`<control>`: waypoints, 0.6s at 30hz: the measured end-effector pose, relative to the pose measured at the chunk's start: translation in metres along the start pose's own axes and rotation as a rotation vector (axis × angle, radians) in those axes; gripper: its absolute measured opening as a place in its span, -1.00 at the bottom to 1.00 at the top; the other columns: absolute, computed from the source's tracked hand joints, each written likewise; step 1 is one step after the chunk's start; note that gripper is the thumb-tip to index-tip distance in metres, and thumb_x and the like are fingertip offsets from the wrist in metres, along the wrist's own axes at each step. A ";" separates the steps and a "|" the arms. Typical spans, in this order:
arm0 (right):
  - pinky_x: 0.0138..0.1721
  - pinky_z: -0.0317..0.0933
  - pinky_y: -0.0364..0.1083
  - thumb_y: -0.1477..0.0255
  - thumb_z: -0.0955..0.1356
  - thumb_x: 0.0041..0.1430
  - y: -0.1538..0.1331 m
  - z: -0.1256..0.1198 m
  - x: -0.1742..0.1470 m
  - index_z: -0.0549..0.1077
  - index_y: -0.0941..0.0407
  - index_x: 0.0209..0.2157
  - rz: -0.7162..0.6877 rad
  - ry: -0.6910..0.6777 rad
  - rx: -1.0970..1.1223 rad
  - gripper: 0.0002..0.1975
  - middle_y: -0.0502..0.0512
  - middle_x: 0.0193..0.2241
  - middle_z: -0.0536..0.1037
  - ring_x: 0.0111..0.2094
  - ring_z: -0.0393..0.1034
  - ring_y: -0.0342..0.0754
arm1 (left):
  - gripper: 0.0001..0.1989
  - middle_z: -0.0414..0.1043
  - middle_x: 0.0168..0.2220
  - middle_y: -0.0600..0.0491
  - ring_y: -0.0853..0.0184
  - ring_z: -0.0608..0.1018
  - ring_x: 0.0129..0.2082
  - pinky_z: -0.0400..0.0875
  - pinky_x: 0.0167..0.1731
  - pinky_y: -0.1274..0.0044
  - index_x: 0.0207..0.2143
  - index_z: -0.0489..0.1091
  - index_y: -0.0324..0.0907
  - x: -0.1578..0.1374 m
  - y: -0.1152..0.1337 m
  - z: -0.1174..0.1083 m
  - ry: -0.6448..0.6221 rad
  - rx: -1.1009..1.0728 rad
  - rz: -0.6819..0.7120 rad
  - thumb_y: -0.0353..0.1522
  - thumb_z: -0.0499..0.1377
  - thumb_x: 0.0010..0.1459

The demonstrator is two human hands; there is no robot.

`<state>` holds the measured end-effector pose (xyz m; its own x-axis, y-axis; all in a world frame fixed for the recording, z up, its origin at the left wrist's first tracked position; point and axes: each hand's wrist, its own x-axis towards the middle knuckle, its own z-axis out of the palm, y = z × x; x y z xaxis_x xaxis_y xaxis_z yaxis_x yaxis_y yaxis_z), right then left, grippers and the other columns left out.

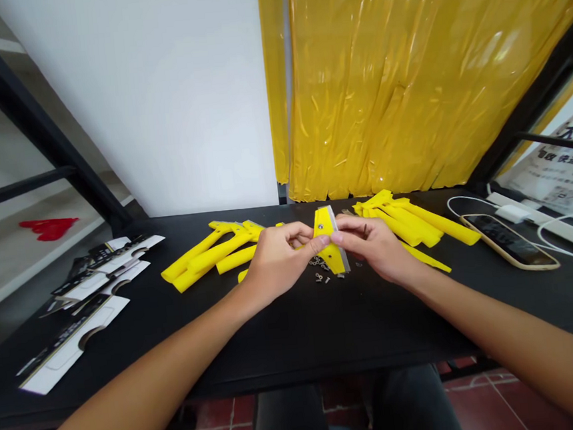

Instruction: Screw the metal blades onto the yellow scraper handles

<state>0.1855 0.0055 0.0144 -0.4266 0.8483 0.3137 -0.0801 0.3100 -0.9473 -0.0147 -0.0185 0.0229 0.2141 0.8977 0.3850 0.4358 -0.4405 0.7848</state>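
Observation:
A yellow scraper (330,251) with a metal blade along one edge is held up over the black table, its head turned toward me. My left hand (283,255) is closed round its left side, thumb on the yellow face. Thumb and fingers of my right hand (369,241) pinch the blade edge from the other side. A screw shows in the upper hole of the head. Small screws and nuts (321,277) lie on the table just below it. Part of the scraper's handle is hidden by my left hand.
Yellow scrapers (214,251) lie to the left, and a pile of yellow handles (407,221) to the right. Printed cards (83,333) are at the far left. A phone (509,239) and white power strip (547,215) with cables sit at the right. Yellow plastic film (405,84) hangs behind.

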 end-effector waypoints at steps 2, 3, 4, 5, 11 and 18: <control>-0.58 -0.17 -0.16 0.23 0.52 0.06 0.001 0.004 0.001 0.57 0.12 -0.36 0.022 0.050 -0.008 -0.76 -0.05 -0.49 0.35 -0.55 0.00 -0.24 | -0.66 0.53 -0.43 0.10 0.39 0.48 -0.46 0.32 -0.46 0.56 -0.26 0.51 -0.16 -0.002 -0.002 0.002 0.029 0.053 0.021 -0.06 0.24 0.21; -0.59 -0.19 -0.16 0.22 0.52 0.05 0.002 0.005 0.001 0.56 0.12 -0.38 0.047 0.069 -0.001 -0.74 -0.07 -0.54 0.31 -0.57 -0.02 -0.25 | -0.66 0.53 -0.42 0.11 0.39 0.50 -0.46 0.33 -0.45 0.56 -0.18 0.50 -0.14 -0.003 -0.003 0.004 0.058 0.079 0.034 -0.07 0.24 0.21; -0.60 -0.22 -0.16 0.20 0.52 0.06 0.003 0.006 0.001 0.54 0.13 -0.40 0.075 0.082 0.010 -0.72 -0.10 -0.59 0.26 -0.59 -0.06 -0.25 | -0.65 0.54 -0.40 0.12 0.38 0.52 -0.45 0.35 -0.43 0.56 -0.10 0.46 -0.13 -0.004 -0.004 0.006 0.090 0.105 0.053 -0.09 0.25 0.21; -0.61 -0.25 -0.16 0.19 0.51 0.06 0.003 0.007 0.001 0.53 0.14 -0.42 0.103 0.087 0.024 -0.71 -0.13 -0.63 0.20 -0.61 -0.09 -0.26 | -0.63 0.55 -0.37 0.11 0.38 0.55 -0.42 0.38 -0.40 0.56 -0.02 0.43 -0.11 -0.005 -0.007 0.007 0.121 0.133 0.084 -0.11 0.26 0.22; -0.64 -0.27 -0.18 0.18 0.50 0.07 0.003 0.009 0.000 0.51 0.15 -0.36 0.144 0.079 0.094 -0.69 -0.19 -0.69 0.16 -0.66 -0.11 -0.29 | -0.78 0.60 -0.20 0.05 0.36 0.62 -0.29 0.48 -0.26 0.53 -0.04 0.46 -0.10 -0.003 -0.021 0.012 0.233 0.287 0.469 -0.30 0.24 0.28; -0.68 -0.26 -0.20 0.23 0.49 0.09 0.006 0.008 0.001 0.47 0.14 -0.39 0.121 0.062 0.121 -0.73 -0.19 -0.69 0.20 -0.71 -0.06 -0.32 | -0.78 0.62 -0.18 0.05 0.38 0.63 -0.30 0.51 -0.26 0.55 -0.05 0.50 -0.11 -0.002 -0.022 0.012 0.232 0.285 0.503 -0.36 0.28 0.25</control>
<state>0.1770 0.0046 0.0081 -0.3831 0.9025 0.1968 -0.1407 0.1536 -0.9781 -0.0141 -0.0109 -0.0009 0.2722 0.5425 0.7947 0.5544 -0.7635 0.3313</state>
